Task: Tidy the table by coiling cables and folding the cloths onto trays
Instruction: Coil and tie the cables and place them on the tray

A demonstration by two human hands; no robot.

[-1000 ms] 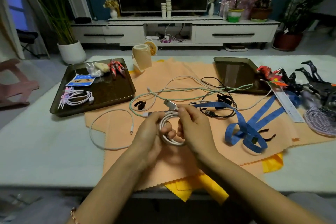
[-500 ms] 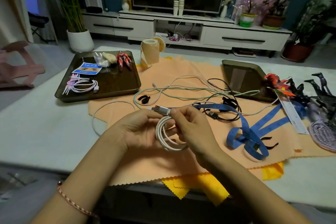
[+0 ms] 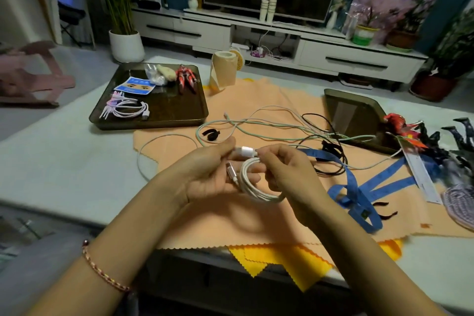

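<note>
- While the yellow cloth (image 3: pixel 282 261) hangs over the table's near edge beneath the orange cloth (image 3: pixel 256 220), which lies spread flat across the middle, neither is folded, so the cloth half of the job looks untouched.
- Just above the orange cloth, the left hand (image 3: pixel 205 177) cradles the white cable (image 3: pixel 261 190), its fingers curled under the loops. A silvery plug lies across the palm.
- The right hand (image 3: pixel 289 174) pinches the cable's white plug end (image 3: pixel 246 150) at the top of the coil, with its other fingers curled round the loops. The coil looks nearly complete. Securing the end and setting the coil on a tray appear to be all that remains for it.
- Beyond the hands, several leads lie loose on the orange cloth. A thin white loop (image 3: pixel 138 160) on the left reaches onto the bare table (image 3: pixel 64 161). A pale green cable (image 3: pixel 269 137) and a black cable (image 3: pixel 329 147) are tangled together, and a blue strap (image 3: pixel 359 195) lies to the right.
- Farther back on the left, the dark tray (image 3: pixel 177 110) already holds one coiled cable (image 3: pixel 125 110), beside small toys and a card.
- At the back right, the second tray (image 3: pixel 359 110) holds no coil that I can see, though a cable end reaches its near rim.
- Judging from this, one cable is stowed, one is almost wound, at least three lie loose and both cloths wait, so the task is at an early stage.
</note>
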